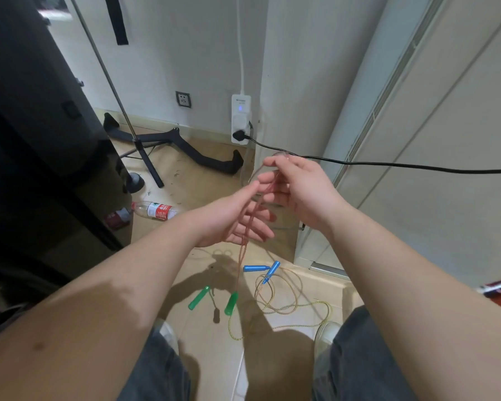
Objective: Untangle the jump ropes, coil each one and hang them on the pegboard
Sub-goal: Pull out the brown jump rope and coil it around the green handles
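Note:
My right hand pinches the top of a clear reddish jump rope at chest height. Its strands hang down past my left hand, whose fingers are spread around them. Two green handles dangle at the rope's lower end, just above the floor. A second rope, yellowish with two blue handles, lies in loose loops on the tiled floor between my feet and the white cabinet. No pegboard is in view.
A black cable stretches from a white power strip across the right side at hand height. A tripod stand, a black curved bar and a plastic bottle lie on the floor at left. A dark cabinet fills the left edge.

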The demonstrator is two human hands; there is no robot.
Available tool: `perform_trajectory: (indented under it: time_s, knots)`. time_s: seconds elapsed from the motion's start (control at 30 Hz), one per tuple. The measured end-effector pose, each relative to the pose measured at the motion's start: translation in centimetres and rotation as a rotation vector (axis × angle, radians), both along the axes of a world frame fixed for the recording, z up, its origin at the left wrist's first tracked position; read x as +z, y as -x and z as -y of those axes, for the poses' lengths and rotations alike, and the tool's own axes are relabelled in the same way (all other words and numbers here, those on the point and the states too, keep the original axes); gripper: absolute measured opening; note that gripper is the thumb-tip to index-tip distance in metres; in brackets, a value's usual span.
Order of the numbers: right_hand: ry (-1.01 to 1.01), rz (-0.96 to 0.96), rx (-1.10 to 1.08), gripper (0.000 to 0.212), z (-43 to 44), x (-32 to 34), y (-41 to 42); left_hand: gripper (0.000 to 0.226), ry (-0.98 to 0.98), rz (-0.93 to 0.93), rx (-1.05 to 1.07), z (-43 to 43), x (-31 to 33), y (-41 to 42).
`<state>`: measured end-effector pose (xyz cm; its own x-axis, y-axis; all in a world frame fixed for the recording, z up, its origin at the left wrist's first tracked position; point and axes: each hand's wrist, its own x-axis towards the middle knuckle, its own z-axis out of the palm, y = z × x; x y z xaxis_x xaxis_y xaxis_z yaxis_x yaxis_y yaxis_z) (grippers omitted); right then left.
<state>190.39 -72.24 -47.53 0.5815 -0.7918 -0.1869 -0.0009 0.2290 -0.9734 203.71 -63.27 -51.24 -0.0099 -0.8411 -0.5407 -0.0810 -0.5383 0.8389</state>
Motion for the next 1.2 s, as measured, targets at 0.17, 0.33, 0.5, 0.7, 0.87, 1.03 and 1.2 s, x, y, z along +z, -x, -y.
perform_trajectory:
  time_s: [0.17,0.33,0.5,0.7,0.87,1.03,1.2]
  knots:
    - [-0.063,-0.008,-0.079,0.021,1.0,-0.4,0.4,0.029,0.082,0.223,0.006,-0.2,-0.8,-0.2]
    - [-0.029,-0.257,0.278,0.041,1.2,-2.1,1.0,0.027,0.283,0.110,0.293,0.3,0.9,0.3]
    - [0.045,-0.550,0.645,0.016,-0.2,-3.5,1.1,0.026,0.389,0.015,0.525,0.9,1.9,-0.5]
    - [0.079,-0.439,0.527,0.021,-0.9,-3.3,0.3,0.047,0.236,-0.040,0.497,0.6,1.6,-0.8]
    - [0.017,-0.178,0.304,0.027,-0.9,-2.0,0.1,0.062,0.076,-0.026,0.154,-0.2,-0.1,0.0]
    - [-0.020,-0.036,0.031,0.024,-0.2,-0.9,0.0,0.054,0.050,0.173,-0.024,-0.4,-0.7,0.8]
    - [-0.062,-0.038,-0.035,0.026,0.6,-0.7,0.5,0.029,0.165,0.266,-0.032,-0.4,-1.4,0.8]
